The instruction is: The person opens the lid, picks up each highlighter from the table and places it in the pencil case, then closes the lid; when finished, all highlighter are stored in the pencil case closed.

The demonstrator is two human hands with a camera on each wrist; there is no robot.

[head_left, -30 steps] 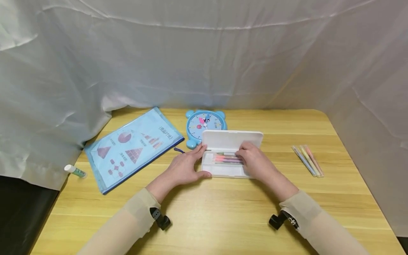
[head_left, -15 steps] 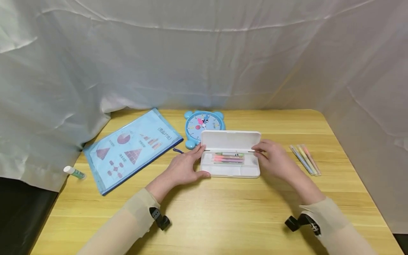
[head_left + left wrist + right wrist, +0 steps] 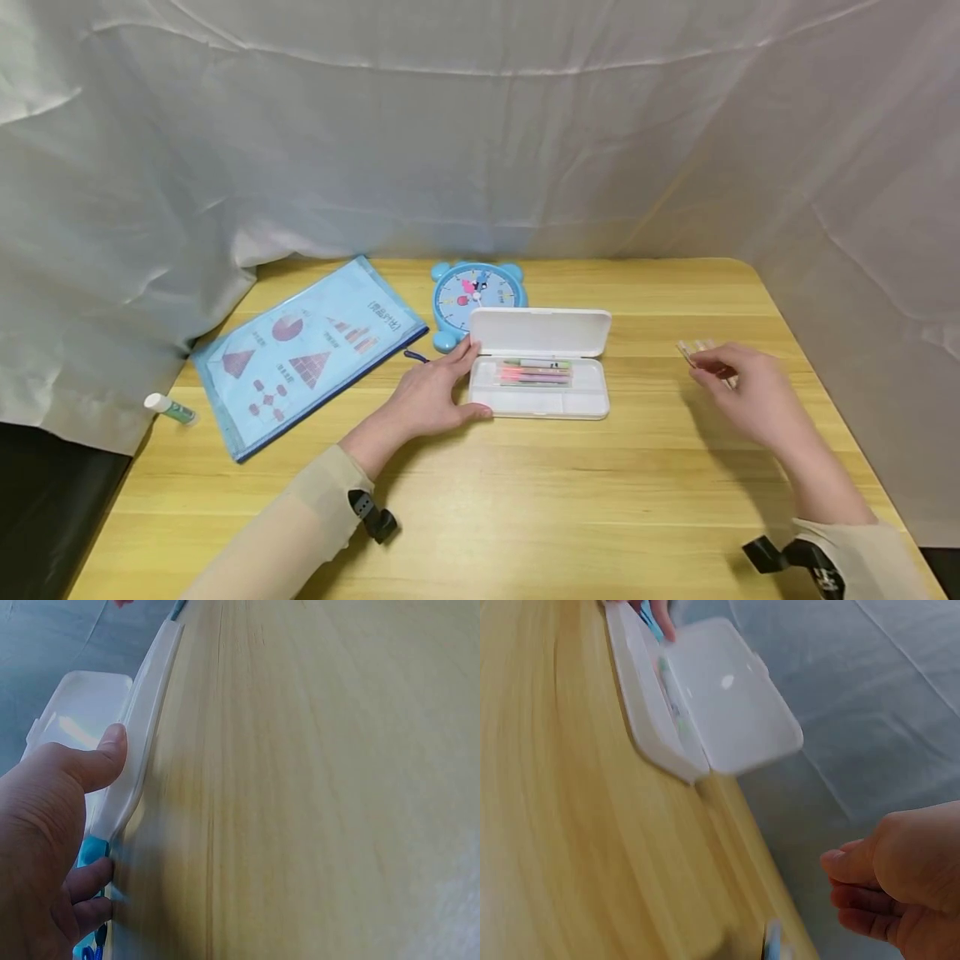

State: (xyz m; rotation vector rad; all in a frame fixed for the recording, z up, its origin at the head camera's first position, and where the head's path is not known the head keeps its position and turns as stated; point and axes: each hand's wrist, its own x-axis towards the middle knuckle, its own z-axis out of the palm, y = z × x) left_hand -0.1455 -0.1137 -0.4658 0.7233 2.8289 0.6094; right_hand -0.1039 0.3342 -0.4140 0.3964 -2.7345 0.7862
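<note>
A white pencil case (image 3: 585,403) lies on the table with its lid (image 3: 540,332) raised. Several pastel pens (image 3: 536,374) lie inside it. My left hand (image 3: 423,396) holds the case's left end, thumb (image 3: 111,754) at the front and fingers toward the back. Over to the right, my right hand (image 3: 757,396) hovers over a small group of loose pens (image 3: 684,352), their far ends showing past the fingers. In the right wrist view, the right hand's fingers are loosely bent with nothing seen between them, and a blurred pen end (image 3: 772,941) shows apart from them.
Behind the case stands a blue toy clock (image 3: 453,312), partly covered by the lid. A blue zip document pouch (image 3: 300,358) lies to the left, with a glue stick (image 3: 171,408) beyond it. Grey curtain (image 3: 480,150) hangs along the table's back and sides.
My right hand has left the inside of the pencil case and moved right to the loose pens. The pens in the case stay there. My left hand keeps its place on the case.
</note>
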